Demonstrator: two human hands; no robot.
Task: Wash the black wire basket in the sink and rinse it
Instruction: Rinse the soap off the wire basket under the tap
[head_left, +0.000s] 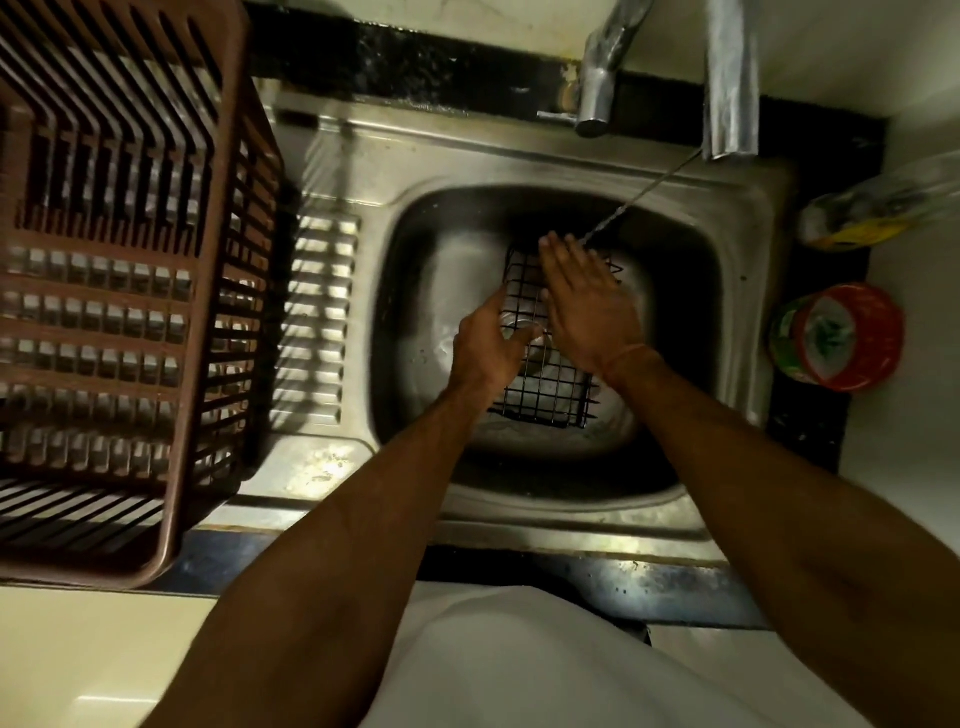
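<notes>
Closest to me is the person's white top, both bare forearms reaching forward over the front lip of the steel sink (748, 291). On the counter (78, 649) to the left sits a big brown slatted plastic crate (119, 291), partly over the ribbed drainboard.

Down in the basin is the black wire basket (545, 387), tipped up at an angle, its near end low by the bottom of the sink and its far end raised toward the taps. The left hand (488, 345) has it by the left edge, thumb and fingers curled round the wire, so that grip is closed on the basket. The right hand (582, 301) lies flat across the top of it, fingers straight and together, nothing clasped, just pressing or rubbing the mesh.

A thin stream of water (628, 205) slants down from the right-hand tap (730, 78) and lands just by the right hand's fingertips. A second tap (602, 73) stands left of it. Off to the right on the dark ledge there's a red-rimmed tub (841, 338), and further back a blurry yellow and clear thing I can't make out.
</notes>
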